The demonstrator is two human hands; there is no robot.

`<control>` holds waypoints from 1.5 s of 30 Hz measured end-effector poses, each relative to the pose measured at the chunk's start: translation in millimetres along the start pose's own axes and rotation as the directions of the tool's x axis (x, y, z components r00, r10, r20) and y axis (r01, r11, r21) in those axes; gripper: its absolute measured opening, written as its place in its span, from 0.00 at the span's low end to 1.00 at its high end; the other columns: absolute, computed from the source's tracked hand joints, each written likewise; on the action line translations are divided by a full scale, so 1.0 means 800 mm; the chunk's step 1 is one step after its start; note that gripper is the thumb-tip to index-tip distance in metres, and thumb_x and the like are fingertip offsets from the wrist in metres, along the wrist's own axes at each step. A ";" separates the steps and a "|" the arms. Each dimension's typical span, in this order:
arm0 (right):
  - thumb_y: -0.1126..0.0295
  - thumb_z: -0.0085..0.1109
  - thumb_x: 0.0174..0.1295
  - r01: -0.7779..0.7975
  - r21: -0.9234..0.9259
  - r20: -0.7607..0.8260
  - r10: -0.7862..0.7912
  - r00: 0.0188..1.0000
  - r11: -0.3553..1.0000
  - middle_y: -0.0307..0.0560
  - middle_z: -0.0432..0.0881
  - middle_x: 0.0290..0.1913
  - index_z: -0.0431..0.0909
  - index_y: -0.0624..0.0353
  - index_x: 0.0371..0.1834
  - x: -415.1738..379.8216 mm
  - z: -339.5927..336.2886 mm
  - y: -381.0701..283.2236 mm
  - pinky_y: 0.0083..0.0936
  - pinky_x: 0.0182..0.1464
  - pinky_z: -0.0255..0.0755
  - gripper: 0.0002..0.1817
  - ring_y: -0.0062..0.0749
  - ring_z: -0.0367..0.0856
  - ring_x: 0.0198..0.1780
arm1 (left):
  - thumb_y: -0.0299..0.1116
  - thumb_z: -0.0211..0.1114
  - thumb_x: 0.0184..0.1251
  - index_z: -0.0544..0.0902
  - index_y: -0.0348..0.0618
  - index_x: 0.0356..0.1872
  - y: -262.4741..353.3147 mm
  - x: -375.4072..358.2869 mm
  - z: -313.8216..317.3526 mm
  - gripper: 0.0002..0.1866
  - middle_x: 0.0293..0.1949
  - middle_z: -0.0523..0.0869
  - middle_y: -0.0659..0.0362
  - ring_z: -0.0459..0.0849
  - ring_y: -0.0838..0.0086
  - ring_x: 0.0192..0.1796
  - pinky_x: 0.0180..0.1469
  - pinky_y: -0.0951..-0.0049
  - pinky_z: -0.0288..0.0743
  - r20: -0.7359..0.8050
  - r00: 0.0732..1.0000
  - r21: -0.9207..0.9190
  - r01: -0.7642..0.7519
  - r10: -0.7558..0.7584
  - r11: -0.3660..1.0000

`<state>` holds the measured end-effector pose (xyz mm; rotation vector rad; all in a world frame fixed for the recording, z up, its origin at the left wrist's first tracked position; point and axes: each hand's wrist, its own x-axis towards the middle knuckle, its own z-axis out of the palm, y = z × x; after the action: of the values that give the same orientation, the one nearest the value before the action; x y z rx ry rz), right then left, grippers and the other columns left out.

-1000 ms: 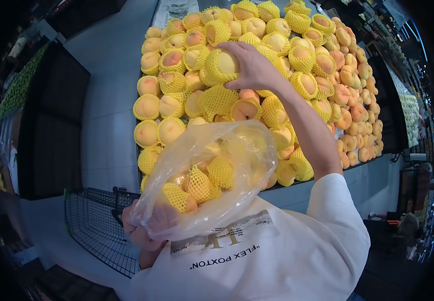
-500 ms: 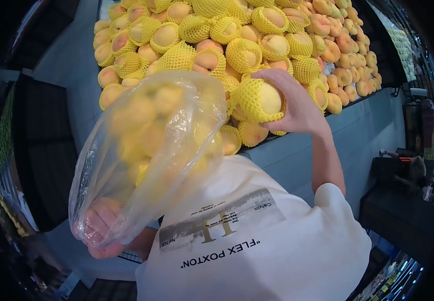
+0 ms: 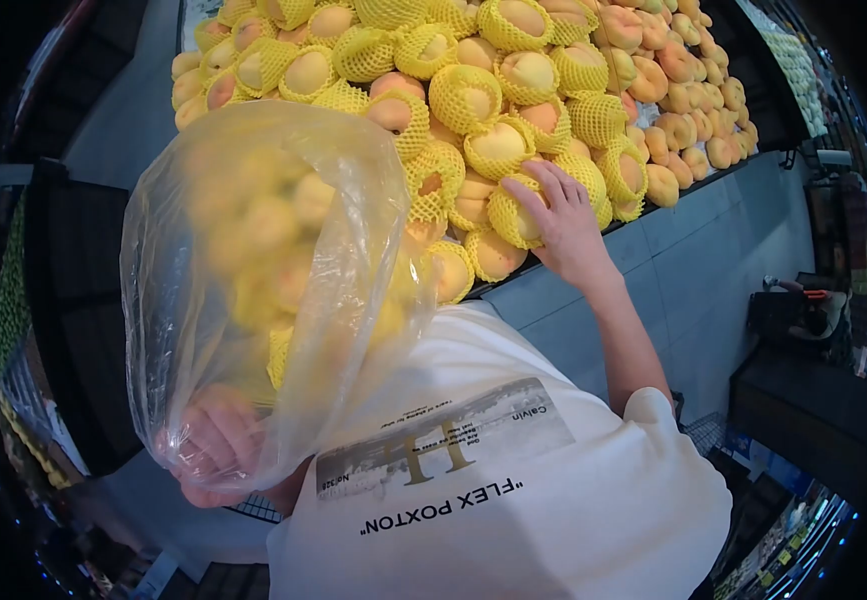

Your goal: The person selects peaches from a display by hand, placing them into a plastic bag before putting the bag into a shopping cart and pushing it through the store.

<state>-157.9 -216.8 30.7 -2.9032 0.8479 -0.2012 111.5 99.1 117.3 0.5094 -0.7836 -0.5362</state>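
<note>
At the table's [image 3: 698, 187] near edge, the right hand [image 3: 568, 225] lies over a netted peach [image 3: 513, 225]; whether its grip clasps the fruit or merely rests there, I can't make out. Further left, the left hand's [image 3: 218, 440] grip is bunched on a plastic bag [image 3: 173, 270] with netted fruit inside. A careless tug could roll a neighbouring peach [image 3: 493, 256] over the edge; the load could tear the thin film.

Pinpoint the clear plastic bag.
In the head view, the clear plastic bag is left of centre, with the left hand at its lower end and yellow-netted fruit to its upper right.
</note>
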 end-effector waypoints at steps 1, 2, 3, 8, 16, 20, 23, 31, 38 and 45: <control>0.76 0.80 0.38 -0.005 -0.024 -0.008 0.005 1.000 1.000 0.48 0.63 0.75 0.67 0.40 0.76 -0.001 -0.003 -0.001 0.49 0.77 0.58 0.55 0.51 0.59 0.78 | 0.21 0.55 0.66 0.71 0.41 0.27 -0.001 -0.001 0.000 0.07 0.19 0.72 0.56 0.68 0.73 0.17 0.16 0.73 0.60 0.000 1.000 -0.003 0.004 -0.004 1.000; 0.76 0.80 0.38 -0.009 -0.047 -0.015 0.009 1.000 0.999 0.48 0.63 0.75 0.66 0.39 0.77 -0.002 -0.007 -0.002 0.50 0.78 0.56 0.55 0.51 0.58 0.78 | 0.21 0.55 0.66 0.71 0.41 0.27 0.000 -0.002 0.000 0.08 0.19 0.72 0.56 0.68 0.73 0.17 0.16 0.73 0.60 -0.003 1.000 -0.008 0.005 -0.005 1.000; 0.75 0.80 0.38 -0.015 -0.068 -0.022 0.014 1.000 0.998 0.48 0.62 0.76 0.65 0.39 0.77 -0.004 -0.010 -0.004 0.51 0.78 0.55 0.56 0.51 0.57 0.79 | 0.21 0.55 0.66 0.71 0.41 0.27 -0.002 0.002 0.006 0.08 0.19 0.72 0.56 0.68 0.73 0.17 0.16 0.73 0.60 -0.005 1.000 -0.011 0.006 -0.006 1.000; 0.68 0.84 0.38 0.013 -0.015 -0.006 -0.013 1.000 1.000 0.46 0.62 0.76 0.65 0.37 0.78 -0.009 -0.016 0.001 0.52 0.80 0.51 0.57 0.50 0.56 0.80 | 0.21 0.55 0.66 0.71 0.42 0.27 -0.001 -0.002 0.007 0.08 0.19 0.72 0.57 0.68 0.74 0.17 0.17 0.73 0.61 -0.010 1.000 -0.030 0.018 -0.019 0.999; 0.64 0.85 0.37 0.012 0.138 -0.030 -0.007 1.000 0.990 0.40 0.71 0.70 0.74 0.41 0.72 -0.015 -0.017 0.020 0.44 0.76 0.59 0.50 0.44 0.63 0.76 | 0.22 0.55 0.67 0.70 0.43 0.26 -0.004 -0.016 0.001 0.08 0.19 0.72 0.57 0.67 0.74 0.17 0.17 0.73 0.61 -0.031 0.999 -0.046 0.026 -0.027 0.999; 0.65 0.84 0.39 0.050 0.171 -0.129 -0.028 0.991 0.984 0.41 0.74 0.69 0.75 0.47 0.70 -0.008 -0.041 0.007 0.43 0.73 0.63 0.47 0.43 0.68 0.72 | 0.23 0.55 0.67 0.70 0.43 0.26 -0.003 -0.017 0.002 0.08 0.19 0.72 0.58 0.67 0.74 0.17 0.17 0.73 0.61 -0.043 0.998 -0.075 0.034 -0.037 0.997; 0.67 0.83 0.45 0.241 0.401 -0.361 -0.089 0.928 0.884 0.45 0.80 0.63 0.79 0.54 0.65 0.019 -0.093 -0.023 0.39 0.66 0.73 0.39 0.43 0.77 0.64 | 0.23 0.56 0.67 0.70 0.44 0.26 -0.003 -0.021 0.002 0.09 0.19 0.71 0.58 0.67 0.74 0.17 0.17 0.74 0.61 -0.049 0.998 -0.127 0.041 -0.048 0.991; 0.76 0.59 0.62 0.646 0.617 -0.226 -0.686 0.692 0.448 0.55 0.86 0.41 0.85 0.65 0.42 0.124 -0.088 -0.240 0.38 0.45 0.82 0.08 0.50 0.86 0.42 | 0.24 0.56 0.67 0.68 0.45 0.25 -0.018 -0.013 0.003 0.10 0.19 0.70 0.59 0.66 0.76 0.17 0.18 0.74 0.61 0.030 0.992 -0.411 0.126 -0.125 0.903; 0.71 0.61 0.61 0.654 0.589 0.204 -0.870 0.448 0.475 0.61 0.87 0.40 0.85 0.68 0.43 0.145 0.047 -0.284 0.45 0.47 0.81 0.12 0.55 0.87 0.44 | 0.24 0.49 0.70 0.68 0.46 0.26 -0.034 -0.008 0.032 0.10 0.19 0.69 0.60 0.67 0.77 0.17 0.19 0.74 0.61 -0.003 1.000 -0.093 0.009 -0.009 0.996; 0.61 0.61 0.66 0.511 0.667 0.342 -0.832 0.437 0.542 0.59 0.87 0.45 0.84 0.64 0.49 0.128 0.007 -0.275 0.48 0.55 0.78 0.18 0.55 0.86 0.51 | 0.26 0.47 0.70 0.71 0.43 0.27 -0.009 -0.042 -0.027 0.10 0.21 0.72 0.60 0.70 0.76 0.18 0.22 0.74 0.65 0.131 0.991 0.519 -0.102 0.039 0.849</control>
<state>44.3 -87.4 66.7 -2.3453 -0.5271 0.4534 106.1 119.8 82.5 0.9593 -1.0642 -0.2756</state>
